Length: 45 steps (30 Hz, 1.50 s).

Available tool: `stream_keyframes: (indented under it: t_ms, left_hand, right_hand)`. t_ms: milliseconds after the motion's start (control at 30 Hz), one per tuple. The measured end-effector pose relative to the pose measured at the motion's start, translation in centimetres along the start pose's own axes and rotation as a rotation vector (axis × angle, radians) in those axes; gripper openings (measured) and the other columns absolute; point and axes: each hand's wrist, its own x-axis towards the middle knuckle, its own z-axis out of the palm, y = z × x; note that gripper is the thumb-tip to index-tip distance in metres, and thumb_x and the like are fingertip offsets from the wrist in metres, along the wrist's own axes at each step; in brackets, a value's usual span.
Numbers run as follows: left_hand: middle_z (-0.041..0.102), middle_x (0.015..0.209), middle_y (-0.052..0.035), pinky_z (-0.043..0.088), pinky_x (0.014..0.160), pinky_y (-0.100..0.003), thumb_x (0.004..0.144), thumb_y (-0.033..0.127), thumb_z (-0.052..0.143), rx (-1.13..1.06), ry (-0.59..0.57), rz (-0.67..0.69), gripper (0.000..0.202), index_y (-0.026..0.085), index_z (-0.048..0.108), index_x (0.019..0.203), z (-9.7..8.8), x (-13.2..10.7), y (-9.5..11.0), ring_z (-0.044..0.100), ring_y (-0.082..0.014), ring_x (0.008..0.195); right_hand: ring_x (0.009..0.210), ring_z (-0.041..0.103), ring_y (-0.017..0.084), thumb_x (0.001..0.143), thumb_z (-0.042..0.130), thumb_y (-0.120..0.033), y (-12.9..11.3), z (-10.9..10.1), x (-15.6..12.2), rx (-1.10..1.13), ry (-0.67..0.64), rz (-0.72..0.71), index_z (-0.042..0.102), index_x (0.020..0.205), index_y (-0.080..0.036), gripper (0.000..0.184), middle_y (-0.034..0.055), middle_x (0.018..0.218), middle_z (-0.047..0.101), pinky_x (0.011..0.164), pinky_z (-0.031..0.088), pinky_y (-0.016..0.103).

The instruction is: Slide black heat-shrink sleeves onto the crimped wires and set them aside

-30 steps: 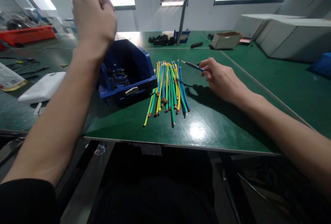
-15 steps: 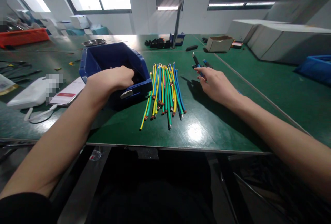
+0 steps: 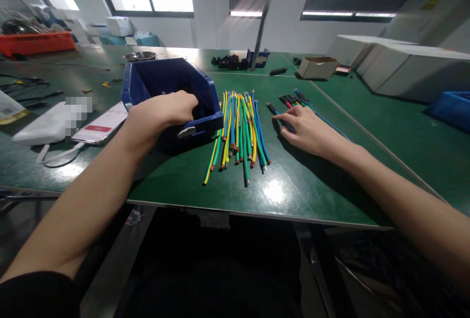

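Observation:
My left hand (image 3: 172, 107) reaches over the front of a dark blue plastic bin (image 3: 147, 76). Its fingertips are hidden inside, so their grip does not show. On the green table by the bin lies a bundle of short cut wires (image 3: 240, 132), green, yellow-striped and blue, with bare copper ends. To the right of the bundle, my right hand (image 3: 306, 129) rests low over the table. Between its thumb and fingers is a blue wire with a black sleeve (image 3: 275, 111). Several black-tipped wires (image 3: 293, 99) lie beside and beyond this hand, one trailing a long blue length.
A phone (image 3: 101, 124) and a white power bank (image 3: 42, 124) with a cable lie at left. Farther back are a metal dish (image 3: 139, 56), black parts (image 3: 229, 62), a small carton (image 3: 317, 67) and a thin pole (image 3: 262, 19). White boxes (image 3: 411, 71) stand at right.
My right hand has lowered and drawn slightly back, with the black-sleeved wire now down near the table. My left hand stays in the bin. The whole view has shifted slightly.

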Motion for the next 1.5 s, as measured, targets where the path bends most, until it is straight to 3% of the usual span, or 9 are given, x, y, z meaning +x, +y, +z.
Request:
stream_keyframes:
  t_ms: [167,500,633,867,1067,1300,1500]
  left_hand:
    - [0.073,0.103,-0.017,0.047,0.063,-0.025,0.078,0.031,0.052,0.008,-0.007,0.029,0.054,0.007,0.064,0.125,0.1,0.3,-0.3,0.071,-0.0267,0.088]
    - [0.072,0.107,-0.0174,0.046,0.063,-0.025,0.082,0.025,0.047,0.056,-0.018,0.027,0.049,0.004,0.065,0.123,-0.4,-0.2,0.3,0.07,-0.0248,0.089]
    - [0.073,0.101,-0.0163,0.046,0.064,-0.026,0.081,0.023,0.046,0.044,-0.002,0.046,0.048,0.006,0.066,0.122,-0.3,0.0,0.2,0.07,-0.0248,0.089]
    - [0.073,0.096,-0.0153,0.043,0.059,-0.025,0.078,0.025,0.049,-0.017,0.014,0.056,0.048,0.009,0.067,0.119,0.2,0.4,-0.4,0.07,-0.0233,0.082]
    - [0.073,0.103,-0.0176,0.045,0.059,-0.027,0.078,0.03,0.05,-0.032,0.009,0.068,0.049,0.007,0.068,0.118,0.5,0.8,-0.7,0.07,-0.026,0.085]
    - [0.074,0.104,-0.0169,0.045,0.06,-0.026,0.079,0.03,0.049,-0.025,0.003,0.07,0.048,0.009,0.068,0.118,0.2,0.3,-0.4,0.07,-0.0243,0.085]
    - [0.074,0.101,-0.0164,0.043,0.059,-0.025,0.081,0.031,0.049,-0.023,-0.001,0.069,0.047,0.008,0.068,0.118,0.1,0.3,-0.3,0.07,-0.0242,0.085]
  right_hand:
    - [0.089,0.062,0.026,0.082,0.051,-0.026,-0.3,-2.1,-0.7,0.009,-0.188,0.065,0.058,0.133,-0.02,0.052,0.0117,0.106,0.061,0.08,0.048,0.036]
    - [0.101,0.057,0.029,0.097,0.031,-0.023,0.3,0.5,0.9,-0.171,-0.007,0.104,0.061,0.136,-0.014,0.051,0.0171,0.11,0.06,0.09,0.042,0.039]
    - [0.1,0.053,0.034,0.098,0.028,-0.027,1.4,0.8,1.5,-0.285,-0.018,0.162,0.06,0.139,-0.019,0.053,0.0181,0.114,0.06,0.082,0.04,0.043]
    - [0.1,0.051,0.032,0.096,0.03,-0.027,2.7,0.4,1.3,-0.294,-0.045,0.245,0.061,0.139,-0.024,0.052,0.0165,0.111,0.061,0.078,0.039,0.04]
    - [0.097,0.055,0.031,0.094,0.032,-0.024,2.8,0.2,1.1,-0.279,-0.036,0.286,0.063,0.136,-0.02,0.053,0.0191,0.109,0.061,0.08,0.043,0.042]
    - [0.101,0.057,0.039,0.093,0.031,-0.026,3.9,0.3,0.5,-0.274,0.011,0.297,0.068,0.13,-0.015,0.053,0.0242,0.112,0.062,0.08,0.047,0.053]
    - [0.108,0.057,0.04,0.092,0.037,-0.022,4.5,-0.1,0.0,-0.281,-0.035,0.384,0.065,0.134,-0.017,0.051,0.0234,0.117,0.061,0.082,0.047,0.051]
